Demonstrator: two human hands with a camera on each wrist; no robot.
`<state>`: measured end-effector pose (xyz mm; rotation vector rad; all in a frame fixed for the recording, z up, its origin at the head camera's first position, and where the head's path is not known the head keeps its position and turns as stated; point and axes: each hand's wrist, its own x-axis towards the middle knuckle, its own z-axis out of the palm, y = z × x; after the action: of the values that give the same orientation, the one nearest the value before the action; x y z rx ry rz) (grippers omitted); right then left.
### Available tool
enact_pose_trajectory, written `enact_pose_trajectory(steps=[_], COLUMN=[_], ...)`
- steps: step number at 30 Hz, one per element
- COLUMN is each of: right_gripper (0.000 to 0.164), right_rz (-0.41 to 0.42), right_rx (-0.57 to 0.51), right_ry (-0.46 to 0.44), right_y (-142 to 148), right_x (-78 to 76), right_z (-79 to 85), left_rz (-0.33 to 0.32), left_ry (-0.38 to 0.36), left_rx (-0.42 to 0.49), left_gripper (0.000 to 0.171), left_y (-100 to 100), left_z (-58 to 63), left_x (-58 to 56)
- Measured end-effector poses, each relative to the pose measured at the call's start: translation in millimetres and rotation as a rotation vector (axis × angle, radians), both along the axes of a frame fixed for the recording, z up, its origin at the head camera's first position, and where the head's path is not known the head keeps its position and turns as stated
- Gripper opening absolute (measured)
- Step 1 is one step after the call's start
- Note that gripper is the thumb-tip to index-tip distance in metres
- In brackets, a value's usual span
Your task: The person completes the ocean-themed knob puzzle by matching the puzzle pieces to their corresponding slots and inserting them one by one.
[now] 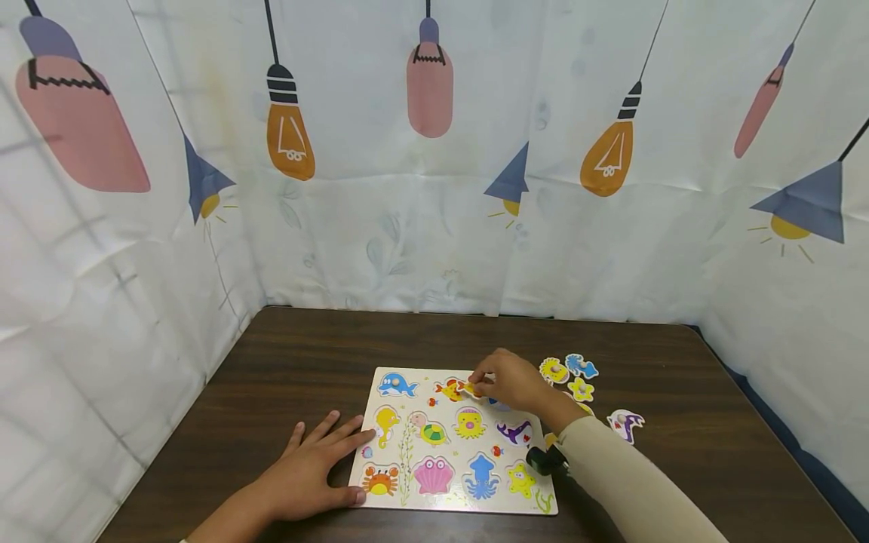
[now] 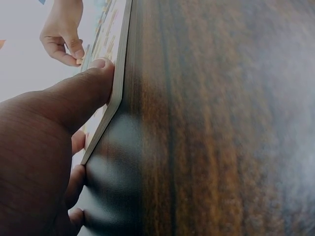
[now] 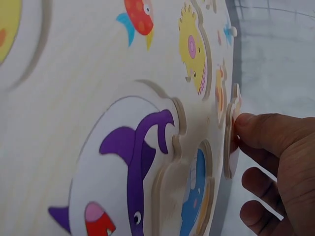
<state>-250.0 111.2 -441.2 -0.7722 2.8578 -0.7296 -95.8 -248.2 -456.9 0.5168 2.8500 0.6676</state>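
The wooden sea-animal puzzle board [image 1: 462, 452] lies on the table, with cut-out recesses showing printed animals. My right hand [image 1: 512, 381] is over its far side and pinches a fish puzzle piece [image 1: 468, 390] between thumb and fingers. In the right wrist view this puzzle piece [image 3: 230, 142] is tipped on edge beside the orange fish recess [image 3: 219, 93]. My left hand [image 1: 305, 467] rests at the board's near left corner, fingers spread. Its thumb [image 2: 101, 73] lies on the board's edge. A blue whale piece [image 1: 397, 385] with a knob sits at the far left.
Right of the board, loose puzzle pieces lie on the dark wooden table [image 1: 305, 339]: a yellow round one [image 1: 554, 370], a blue one [image 1: 581, 366], a yellow star [image 1: 580, 389] and a purple one [image 1: 625, 424]. A white printed curtain [image 1: 407, 249] hangs behind the table.
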Motion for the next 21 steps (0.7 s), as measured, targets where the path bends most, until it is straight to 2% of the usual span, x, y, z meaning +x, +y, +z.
enact_pose_trajectory(steps=[5,15,21], right_gripper=[0.004,0.004,0.004], right_rz=[0.025,0.024,0.054], right_rx=[-0.001,0.010,0.013], right_ry=[0.008,-0.025,-0.001], right_y=[-6.7,-21.8,-29.4], right_x=[-1.4,-1.7,-0.9], right_z=[-1.3,0.5,-0.1], left_rz=[-0.001,-0.003,-0.002], left_ry=[-0.010,-0.004,0.001], left_rx=[-0.006,-0.005,-0.008], left_gripper=[0.085,0.085,0.085], left_y=[0.5,0.7,0.5], left_z=[1.3,0.9,-0.3], left_x=[-0.3,-0.1,-0.6])
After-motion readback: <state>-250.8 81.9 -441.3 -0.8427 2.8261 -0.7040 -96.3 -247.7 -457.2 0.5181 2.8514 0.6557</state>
